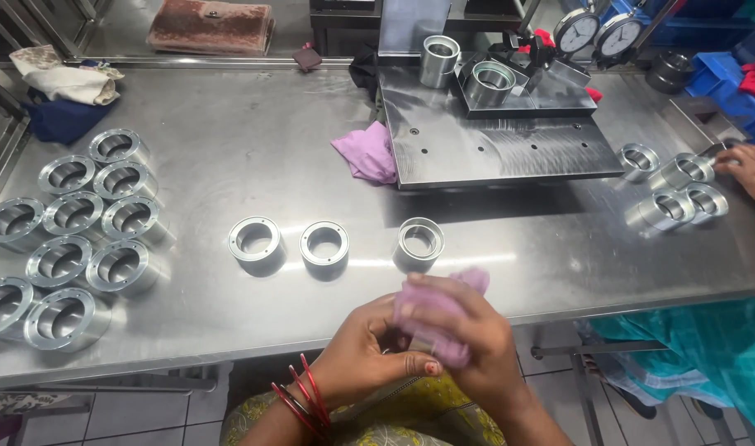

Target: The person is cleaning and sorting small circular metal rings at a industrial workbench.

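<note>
Both my hands meet at the table's near edge. My right hand (468, 334) presses a pink cloth (433, 310) around something held between the hands; the thing inside is hidden by cloth and fingers. My left hand (365, 355), with red bangles at the wrist, cups it from below and the left. Just beyond on the steel table (270, 149) stand three flanged metal rings in a row: one on the left (256, 240), one in the middle (324, 244) and one nearest my hands (418, 242).
Several more metal rings (72, 239) are grouped at the table's left. A steel gauge plate (493, 140) with two dial indicators (596, 35) and rings sits at the back, a second pink cloth (367, 153) beside it. Another person's hand (749, 169) touches rings (674, 194) at the right.
</note>
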